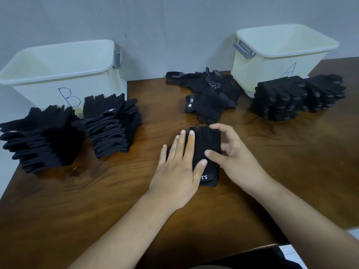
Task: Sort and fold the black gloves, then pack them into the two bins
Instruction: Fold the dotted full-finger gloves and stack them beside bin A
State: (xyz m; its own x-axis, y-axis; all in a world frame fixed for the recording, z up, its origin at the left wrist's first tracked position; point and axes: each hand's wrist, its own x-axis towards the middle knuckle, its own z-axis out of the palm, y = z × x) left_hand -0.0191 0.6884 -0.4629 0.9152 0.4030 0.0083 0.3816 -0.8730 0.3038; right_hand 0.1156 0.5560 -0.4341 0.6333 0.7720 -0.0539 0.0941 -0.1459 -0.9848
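A black knitted glove lies flat on the dark, glossy wood-grain worktop, near the front middle. Its finger ends point away from the person, and its cuff tab, with white lettering, lies nearest them. The left hand rests on the glove's left half, its fingers straight and slightly spread, pressing the fabric flat. The right hand arches over the right edge with curled fingers and its thumb laid on the cloth, pinching that side of the glove. Behind the glove sits a loose heap of crumpled black gloves, some showing rows of small white grip dots. At the far left stands the bin marked B, made of pale, smooth plastic, rectangular with rounded corners and a grey clip on its side. Just in front of it, the outer plain stack and the inner plain stack lean side by side, their soft layered edges fanning out. At the far right stands the cream bin marked A, ribbed low on its wall. The near dotted stack and the far dotted stack sit just in front of it. A matte grey wall runs behind.
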